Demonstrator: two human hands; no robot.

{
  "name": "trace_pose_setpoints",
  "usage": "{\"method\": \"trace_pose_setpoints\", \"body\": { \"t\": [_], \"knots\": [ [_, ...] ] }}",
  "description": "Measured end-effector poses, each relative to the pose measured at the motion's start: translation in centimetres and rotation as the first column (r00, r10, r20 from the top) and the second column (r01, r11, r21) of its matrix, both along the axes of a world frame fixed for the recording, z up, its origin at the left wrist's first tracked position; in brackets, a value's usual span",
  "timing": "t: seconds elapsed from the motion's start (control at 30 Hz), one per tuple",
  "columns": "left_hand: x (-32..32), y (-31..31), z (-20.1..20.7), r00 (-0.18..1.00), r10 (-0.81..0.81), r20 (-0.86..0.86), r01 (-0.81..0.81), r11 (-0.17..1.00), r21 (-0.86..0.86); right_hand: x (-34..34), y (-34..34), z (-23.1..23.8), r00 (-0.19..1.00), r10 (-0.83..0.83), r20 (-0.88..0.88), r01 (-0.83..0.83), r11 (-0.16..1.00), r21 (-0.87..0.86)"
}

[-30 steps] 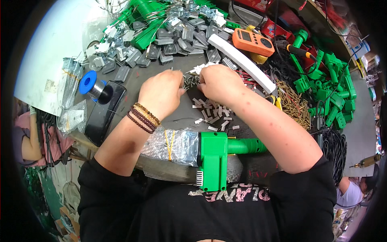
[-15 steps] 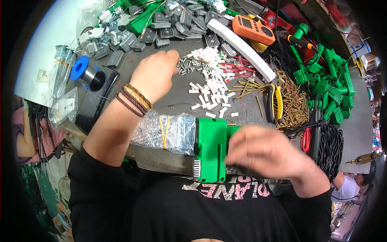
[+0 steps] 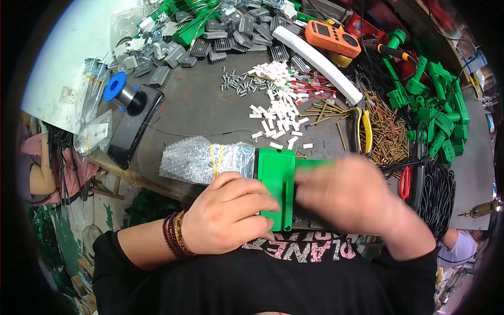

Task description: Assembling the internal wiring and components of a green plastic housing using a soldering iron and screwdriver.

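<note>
A green plastic housing (image 3: 271, 173) lies near the table's front edge, a narrower green arm sticking out on its right. My left hand (image 3: 228, 215) is closed on the housing's lower left, fingertips on its face and thumb underneath. That hand covers the corner where a white toothed piece showed before. Over the green arm hovers my right hand (image 3: 344, 194), smeared by motion; its fingers do not show clearly. A bubble-wrapped packet (image 3: 197, 160) with yellow rubber bands touches the housing's left side.
Beyond are small metal screws (image 3: 241, 84), white sleeves (image 3: 283, 113), long brass screws (image 3: 386, 128), yellow-black pliers (image 3: 364, 131) and an orange multimeter (image 3: 331, 38). A solder spool (image 3: 123, 92) stands left, finned grey blocks (image 3: 215, 39) at the back, green parts (image 3: 438, 105) right.
My left hand has come back from the small metal screws to the housing's lower left. My right hand stays beside the housing, now more blurred.
</note>
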State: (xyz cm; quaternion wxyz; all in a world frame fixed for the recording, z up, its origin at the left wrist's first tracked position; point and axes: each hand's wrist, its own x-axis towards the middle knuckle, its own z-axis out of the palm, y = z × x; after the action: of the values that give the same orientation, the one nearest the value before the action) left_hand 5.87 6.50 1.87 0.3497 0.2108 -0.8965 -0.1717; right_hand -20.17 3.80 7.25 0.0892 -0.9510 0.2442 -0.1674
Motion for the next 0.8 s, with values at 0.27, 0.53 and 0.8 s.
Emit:
{"method": "trace_pose_setpoints", "body": {
  "t": [0.27,0.53,0.8],
  "knots": [
    [-0.1,-0.2,-0.6,0.985,-0.066,-0.157,0.074,0.996,0.050,6.2,-16.4,-5.8,0.930,-0.350,-0.111,0.350,0.937,-0.024],
    [0.2,0.3,-0.8,0.987,0.034,-0.154,-0.021,0.996,0.084,8.1,-15.5,-6.4,0.955,-0.233,-0.183,0.174,0.941,-0.290],
    [0.1,1.4,-1.3,0.981,0.055,-0.187,-0.063,0.997,-0.040,4.7,-10.3,-3.9,0.950,-0.268,0.159,0.184,0.894,0.408]
  ]
}}
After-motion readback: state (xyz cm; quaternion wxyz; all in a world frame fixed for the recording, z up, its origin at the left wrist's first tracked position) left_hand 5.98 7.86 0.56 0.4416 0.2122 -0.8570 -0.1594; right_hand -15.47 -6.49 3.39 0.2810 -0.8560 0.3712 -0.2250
